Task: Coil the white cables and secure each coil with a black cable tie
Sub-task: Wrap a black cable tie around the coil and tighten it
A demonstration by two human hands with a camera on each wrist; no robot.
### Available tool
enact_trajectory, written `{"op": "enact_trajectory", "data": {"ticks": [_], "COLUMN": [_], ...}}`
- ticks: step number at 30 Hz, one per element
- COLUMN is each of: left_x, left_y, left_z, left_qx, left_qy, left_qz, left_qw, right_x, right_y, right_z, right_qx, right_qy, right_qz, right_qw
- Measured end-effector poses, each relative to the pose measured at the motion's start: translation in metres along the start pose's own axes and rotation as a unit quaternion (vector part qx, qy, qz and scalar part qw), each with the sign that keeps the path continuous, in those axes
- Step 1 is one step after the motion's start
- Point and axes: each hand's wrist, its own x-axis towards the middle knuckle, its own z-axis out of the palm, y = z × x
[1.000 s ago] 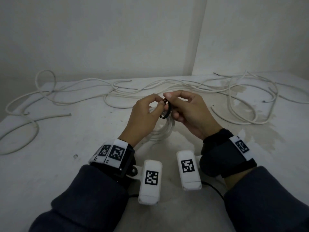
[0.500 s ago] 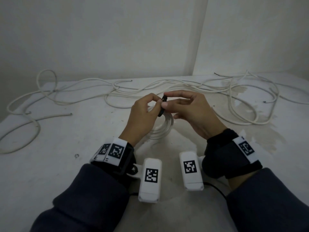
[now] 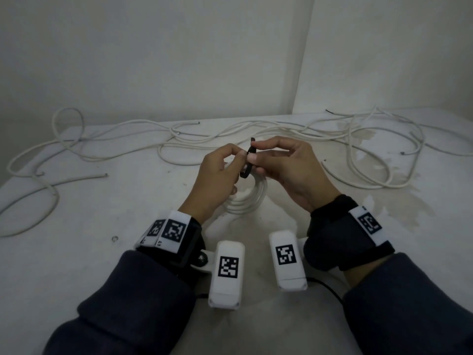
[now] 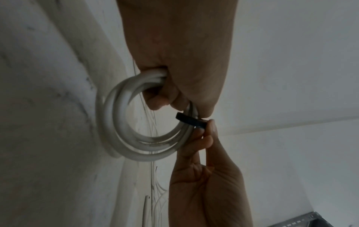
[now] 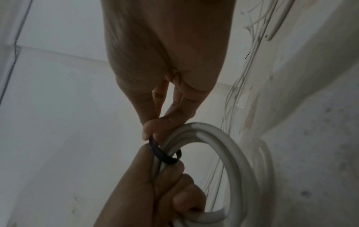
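Observation:
A small coil of white cable hangs above the table's middle, held by my left hand, whose fingers curl round its strands. A black cable tie loops round the coil's upper part. My right hand pinches the tie between thumb and forefinger, right beside the left thumb. The tie's short end sticks up above the fingers.
Several loose white cables sprawl across the back of the white table, reaching its left edge and far right. A thin black tie lies at the back by the wall. The wall corner stands close behind.
The tie's loop has drawn smaller round the coil. My right hand has turned its pinch to the tie's upper end; both hands stay together above the table.

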Motion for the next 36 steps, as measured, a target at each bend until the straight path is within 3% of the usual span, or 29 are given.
{"op": "enact_trajectory", "data": {"ticks": [7, 10, 13, 17, 20, 25, 30, 33, 36], "left_x": [0.000, 0.001, -0.001, -0.003, -0.005, -0.005, -0.007, -0.007, -0.006], "left_y": [-0.001, -0.001, 0.001, 0.003, 0.004, 0.003, 0.003, 0.001, -0.001], "left_z": [0.000, 0.002, 0.004, 0.007, 0.008, 0.011, 0.017, 0.019, 0.018], "left_qx": [-0.039, -0.072, -0.092, -0.082, -0.074, -0.035, -0.011, -0.026, -0.057], "left_qy": [-0.013, -0.021, -0.040, -0.067, -0.081, -0.093, -0.113, -0.110, -0.100], "left_qz": [-0.034, -0.063, -0.079, -0.066, -0.068, -0.077, -0.120, -0.149, -0.178], "left_qw": [0.999, 0.995, 0.992, 0.992, 0.992, 0.992, 0.986, 0.982, 0.977], "right_x": [0.002, 0.003, 0.008, 0.008, 0.007, 0.009, 0.009, 0.006, 0.002], "right_y": [0.001, 0.000, -0.001, 0.003, 0.002, 0.003, -0.001, -0.003, -0.007], "right_z": [-0.004, -0.006, -0.011, -0.011, -0.012, -0.014, -0.022, -0.020, -0.019], "right_qx": [-0.067, -0.121, -0.129, -0.112, -0.014, -0.033, 0.070, 0.125, 0.099], "right_qy": [-0.008, 0.033, 0.081, 0.028, 0.012, 0.095, 0.191, 0.169, 0.091], "right_qz": [-0.023, -0.035, 0.013, 0.086, 0.099, 0.035, 0.009, 0.022, 0.005], "right_qw": [0.997, 0.992, 0.988, 0.990, 0.995, 0.994, 0.979, 0.977, 0.991]}}
